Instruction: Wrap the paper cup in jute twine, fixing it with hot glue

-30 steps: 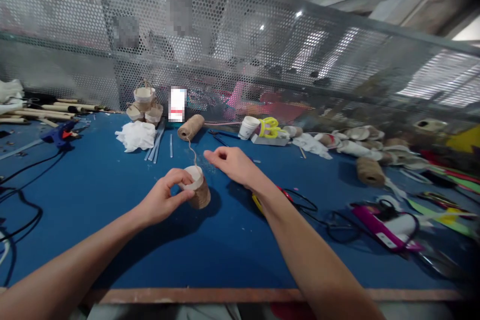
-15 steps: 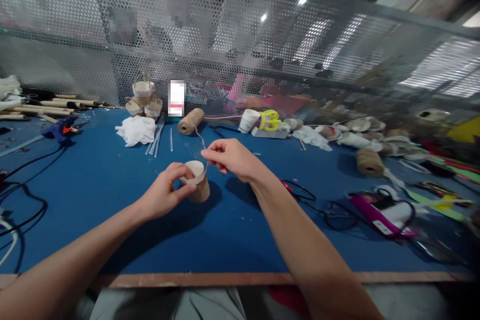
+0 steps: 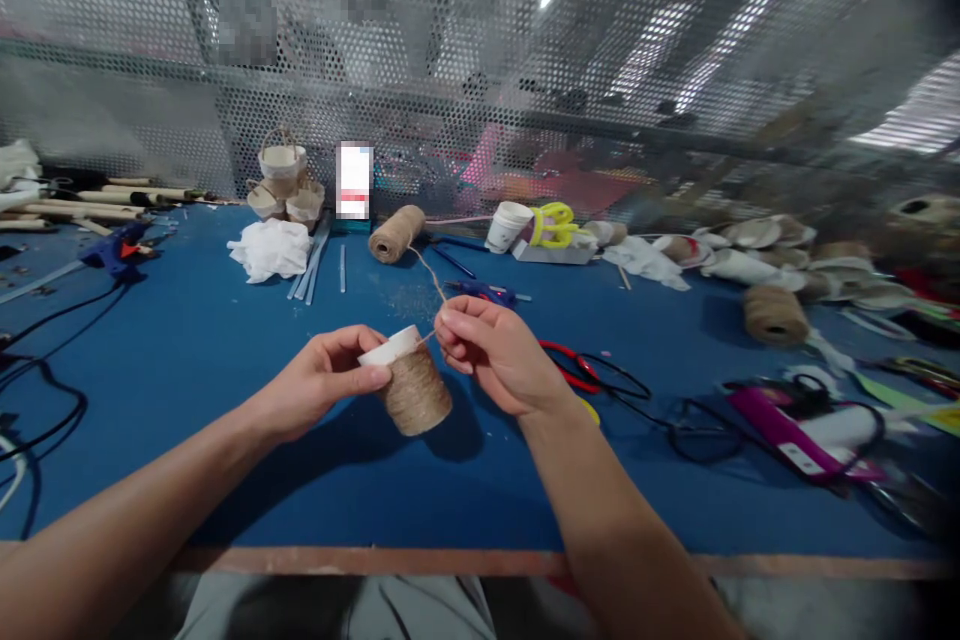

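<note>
Left hand: The left hand (image 3: 330,375) is grasping the twine-wrapped cup (image 3: 417,392) by its bare white rim, thumb outside and fingers reaching behind and inside.
Right hand: The right hand (image 3: 495,348) is pinching the twine strand (image 3: 429,268) between thumb and index finger, just beside the rim.
Twine-wrapped cup: It is tilting above the surface (image 3: 300,500), its mouth facing up and to the left, its shadow falling to the right.
Twine strand: It is running from the twine spool (image 3: 397,234) to the right hand and on to the cup's upper edge.
Twine spool: It is lying on its side beyond the hands.
Far left: Small cups (image 3: 283,182) are standing stacked behind a white cloth (image 3: 271,251); clear sticks (image 3: 309,268) are lying beside it.
Far right: A paper cup (image 3: 509,226) is leaning near yellow-handled scissors (image 3: 553,226).
Near the right hand: A blue glue gun (image 3: 481,292) is lying just beyond it.
Back: A perforated metal panel (image 3: 420,90) is rising behind everything.
</note>
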Demonstrator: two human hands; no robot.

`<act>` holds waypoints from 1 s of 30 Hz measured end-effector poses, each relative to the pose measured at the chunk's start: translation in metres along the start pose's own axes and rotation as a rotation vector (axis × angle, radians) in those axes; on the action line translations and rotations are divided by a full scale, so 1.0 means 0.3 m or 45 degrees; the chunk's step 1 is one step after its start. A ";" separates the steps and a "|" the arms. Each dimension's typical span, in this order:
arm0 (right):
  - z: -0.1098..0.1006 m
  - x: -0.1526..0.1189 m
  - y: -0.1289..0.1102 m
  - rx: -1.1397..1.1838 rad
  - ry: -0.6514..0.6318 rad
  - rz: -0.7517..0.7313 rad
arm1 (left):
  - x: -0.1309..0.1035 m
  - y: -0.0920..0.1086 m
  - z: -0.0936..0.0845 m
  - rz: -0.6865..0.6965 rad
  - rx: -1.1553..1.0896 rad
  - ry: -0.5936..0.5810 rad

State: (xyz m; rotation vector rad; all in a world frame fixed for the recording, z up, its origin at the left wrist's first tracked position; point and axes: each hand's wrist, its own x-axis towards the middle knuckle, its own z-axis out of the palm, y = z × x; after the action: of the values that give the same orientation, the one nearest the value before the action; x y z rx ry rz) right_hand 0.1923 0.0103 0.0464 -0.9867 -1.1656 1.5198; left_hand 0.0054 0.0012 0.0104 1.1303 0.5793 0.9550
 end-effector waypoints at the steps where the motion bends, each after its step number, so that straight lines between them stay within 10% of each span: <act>1: -0.001 0.001 0.005 -0.007 0.011 0.002 | -0.001 -0.002 0.000 0.001 -0.010 -0.008; 30: 0.002 -0.007 0.018 0.034 0.019 -0.011 | 0.008 -0.006 -0.005 -0.007 0.060 0.063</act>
State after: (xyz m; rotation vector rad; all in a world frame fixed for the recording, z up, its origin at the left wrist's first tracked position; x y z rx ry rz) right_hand 0.1911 0.0075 0.0415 -0.9727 -1.1353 1.5151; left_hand 0.0058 0.0038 0.0085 1.1492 0.6477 0.9709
